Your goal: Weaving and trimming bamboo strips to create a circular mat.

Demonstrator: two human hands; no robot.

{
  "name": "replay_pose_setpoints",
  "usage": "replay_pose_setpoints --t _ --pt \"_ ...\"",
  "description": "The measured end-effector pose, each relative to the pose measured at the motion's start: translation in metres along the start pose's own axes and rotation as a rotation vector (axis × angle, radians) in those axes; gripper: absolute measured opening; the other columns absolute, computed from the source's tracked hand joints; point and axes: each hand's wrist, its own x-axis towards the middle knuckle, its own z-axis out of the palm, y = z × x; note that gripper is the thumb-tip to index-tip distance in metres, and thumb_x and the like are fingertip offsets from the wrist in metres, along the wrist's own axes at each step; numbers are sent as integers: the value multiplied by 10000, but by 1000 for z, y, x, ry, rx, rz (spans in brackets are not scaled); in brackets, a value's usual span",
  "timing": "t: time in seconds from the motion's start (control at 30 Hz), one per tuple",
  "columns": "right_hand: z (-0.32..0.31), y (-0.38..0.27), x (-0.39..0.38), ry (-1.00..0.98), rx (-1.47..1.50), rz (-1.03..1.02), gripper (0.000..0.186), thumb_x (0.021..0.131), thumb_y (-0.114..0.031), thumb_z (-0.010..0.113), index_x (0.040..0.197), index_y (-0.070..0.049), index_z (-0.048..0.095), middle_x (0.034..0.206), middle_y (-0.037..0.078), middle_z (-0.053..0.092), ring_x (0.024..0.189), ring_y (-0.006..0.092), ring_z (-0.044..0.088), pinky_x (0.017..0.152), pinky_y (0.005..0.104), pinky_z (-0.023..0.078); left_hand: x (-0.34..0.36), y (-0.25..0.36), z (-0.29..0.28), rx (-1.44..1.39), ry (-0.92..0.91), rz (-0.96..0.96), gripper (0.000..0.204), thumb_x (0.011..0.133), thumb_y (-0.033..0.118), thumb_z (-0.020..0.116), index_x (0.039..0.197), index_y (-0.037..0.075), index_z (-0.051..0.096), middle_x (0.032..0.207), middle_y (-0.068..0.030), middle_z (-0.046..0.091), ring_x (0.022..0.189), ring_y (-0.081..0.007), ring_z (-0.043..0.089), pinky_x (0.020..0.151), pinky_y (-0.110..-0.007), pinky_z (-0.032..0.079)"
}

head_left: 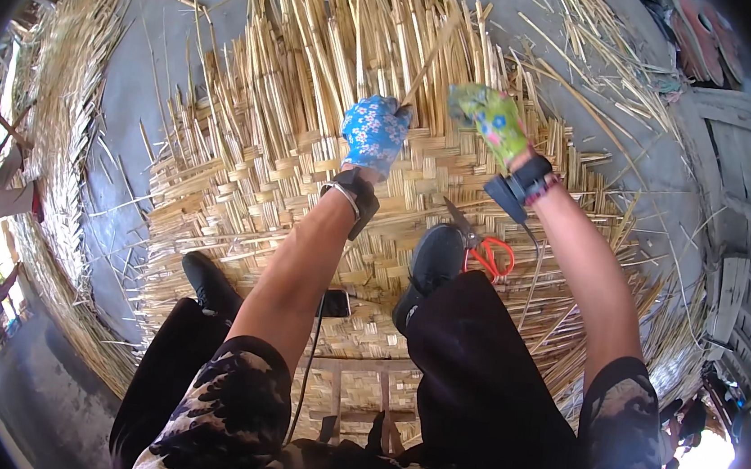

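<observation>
A mat of flat split reeds (258,189), woven in a crossing pattern, lies on the floor beneath me. Its far side ends in long loose reed ends (308,47) that point away. My left hand (374,135), in a blue flowered glove, is closed on a reed strip (429,66) that slants up to the right, at the border between weave and loose ends. To its right is my right hand (493,124) in a yellow-green flowered glove, over the reed ends. Motion smears its fingers, so whether it holds anything cannot be made out.
Orange-handled scissors (491,256) lie on the mat beside my dark shoe (438,257). A phone-like device (335,303) with a cable lies between my legs. Bundled reeds (63,141) line the left, and loose straws (604,67) litter the grey floor (144,58).
</observation>
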Motion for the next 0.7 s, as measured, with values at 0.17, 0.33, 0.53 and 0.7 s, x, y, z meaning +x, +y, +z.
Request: replay_pose_setpoints --t 0.17,0.33,0.53,0.7 --pt "-15 20 57 -41 -266 -37 388 796 -248 473 1109 -20 441 1032 129 539 904 267 533 801 356 418 2 4 -8 -75 69 -17 276 711 310 546 665 44 604 559 -150 544 535 -310 543 513 -353 434" --pt "9 8 63 226 -852 -194 522 578 -219 700 1040 -62 515 939 153 574 860 282 547 723 335 437 0 6 -14 -132 47 -75 262 709 307 563 747 54 614 590 -131 573 564 -284 569 534 -335 449" --pt "28 12 46 354 -1168 -261 474 562 -219 704 975 -71 525 839 145 574 780 281 553 659 361 438 1 3 -16 -130 18 -92 264 708 312 567 778 62 616 614 -113 592 586 -264 584 550 -319 458" --pt "45 4 35 382 -1413 -226 407 598 -209 671 955 -85 522 768 134 575 707 277 564 617 370 441 1 1 -16 -115 31 -87 252 706 306 561 756 64 613 589 -116 579 567 -274 575 529 -328 451"
